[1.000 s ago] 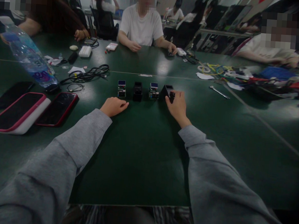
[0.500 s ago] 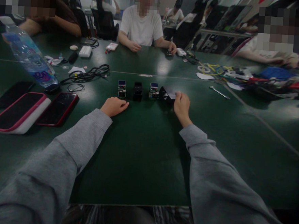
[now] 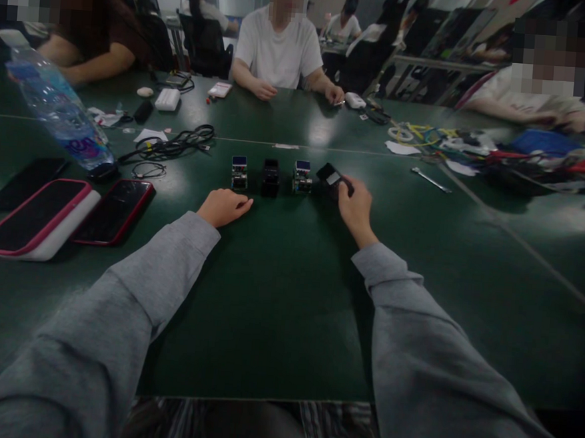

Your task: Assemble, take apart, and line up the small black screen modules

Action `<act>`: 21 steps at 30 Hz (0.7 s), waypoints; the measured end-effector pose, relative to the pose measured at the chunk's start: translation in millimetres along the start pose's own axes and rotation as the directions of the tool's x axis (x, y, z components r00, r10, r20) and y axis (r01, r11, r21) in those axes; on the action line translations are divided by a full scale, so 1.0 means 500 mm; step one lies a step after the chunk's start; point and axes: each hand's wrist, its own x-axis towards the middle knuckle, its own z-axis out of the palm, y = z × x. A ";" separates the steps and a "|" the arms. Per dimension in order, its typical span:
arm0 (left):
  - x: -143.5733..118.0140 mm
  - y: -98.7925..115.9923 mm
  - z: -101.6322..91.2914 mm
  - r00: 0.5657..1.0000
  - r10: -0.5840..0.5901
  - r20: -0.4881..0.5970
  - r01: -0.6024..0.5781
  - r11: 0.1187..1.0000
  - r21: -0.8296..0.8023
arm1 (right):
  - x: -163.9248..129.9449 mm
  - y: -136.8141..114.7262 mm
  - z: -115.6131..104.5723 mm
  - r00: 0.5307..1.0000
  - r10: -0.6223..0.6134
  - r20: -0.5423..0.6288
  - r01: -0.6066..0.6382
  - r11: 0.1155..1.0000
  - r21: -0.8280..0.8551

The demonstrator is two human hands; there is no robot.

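My right hand (image 3: 356,207) grips the near right edge of a small black plastic case (image 3: 331,178), which is tilted and shows a grey patch on its upper face. Just left of it stands a small circuit-board module (image 3: 302,177) with a little screen on top. A black-cased module (image 3: 270,177) and a second bare circuit-board module (image 3: 239,172) continue the row leftward. My left hand (image 3: 223,207) rests on the table in front of the leftmost module, fingers curled in and apparently holding nothing.
On the left lie phones (image 3: 115,212), a leaning water bottle (image 3: 60,109) and black cables (image 3: 177,145). A wrench (image 3: 430,180) and a heap of coloured wires (image 3: 443,139) are on the right. Several people sit around the green table (image 3: 267,297), one directly opposite (image 3: 279,51).
My right hand has turned the black case, so its open hollow side no longer faces me and its face with the grey patch shows. My left hand has stayed in place.
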 end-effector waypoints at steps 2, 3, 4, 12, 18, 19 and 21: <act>-0.001 0.003 -0.005 1.000 -0.006 0.017 0.006 1.000 0.011 | 0.008 0.014 0.004 0.998 0.069 0.003 -0.069 0.996 0.058; -0.001 0.005 -0.007 0.999 -0.008 0.032 0.007 1.000 0.024 | 0.011 0.019 0.006 0.996 0.089 0.005 -0.089 0.993 0.080; -0.001 0.007 -0.010 0.999 -0.011 0.049 0.009 0.999 0.042 | 0.013 0.022 0.007 0.996 0.094 0.001 -0.093 0.991 0.100; -0.001 0.012 -0.016 0.996 -0.031 0.086 0.023 0.995 0.093 | -0.006 0.000 0.000 0.991 -0.128 -0.028 0.130 0.989 0.070; -0.001 0.009 -0.015 0.995 -0.022 0.097 0.015 0.997 0.076 | -0.044 -0.027 -0.018 0.958 -0.250 0.137 0.262 0.962 -0.077; -0.001 0.009 -0.015 0.995 -0.021 0.095 0.014 0.997 0.075 | -0.057 -0.028 -0.029 0.959 -0.251 0.132 0.261 0.963 -0.071; -0.001 0.009 -0.016 0.996 -0.018 0.086 0.012 0.997 0.075 | -0.096 -0.024 -0.070 0.951 -0.271 0.150 0.282 0.958 -0.059</act>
